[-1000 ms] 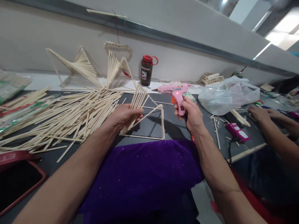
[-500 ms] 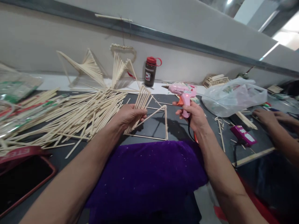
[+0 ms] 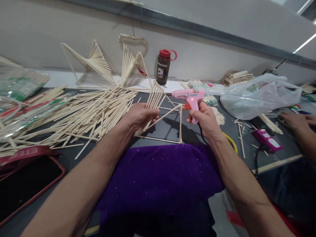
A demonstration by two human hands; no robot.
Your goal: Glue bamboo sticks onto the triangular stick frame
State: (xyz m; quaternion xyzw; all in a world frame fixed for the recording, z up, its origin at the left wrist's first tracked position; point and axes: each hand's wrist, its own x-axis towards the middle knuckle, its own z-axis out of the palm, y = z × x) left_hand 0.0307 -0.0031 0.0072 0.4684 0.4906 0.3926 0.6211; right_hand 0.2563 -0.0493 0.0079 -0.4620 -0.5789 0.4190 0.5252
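Observation:
My left hand (image 3: 142, 116) is closed around the slatted side of a small wooden stick frame (image 3: 180, 126), which rests on the dark table. Thin sticks fan upward side by side above my fingers, and one stick slants from there to the frame's right corner. In my right hand (image 3: 206, 120) is a pink glue gun (image 3: 189, 95), gripped by its handle, with a small red light lit on its side. The gun's dark nozzle points left, close to the top of the fanned sticks. Whether it touches them I cannot tell.
Loose sticks (image 3: 108, 113) are heaped at the left, near a phone (image 3: 29, 191). Behind stand twisted stick models (image 3: 96, 62) and a bottle (image 3: 163, 70). Rightward are a plastic bag (image 3: 261, 95), a purple box (image 3: 266, 140) and another person's hand (image 3: 292, 120). Purple cloth (image 3: 163, 177) lies in front.
My right hand has brought the glue gun left, so its nozzle is now near the fanned sticks. My left hand keeps its hold on the frame. The view has shifted slightly.

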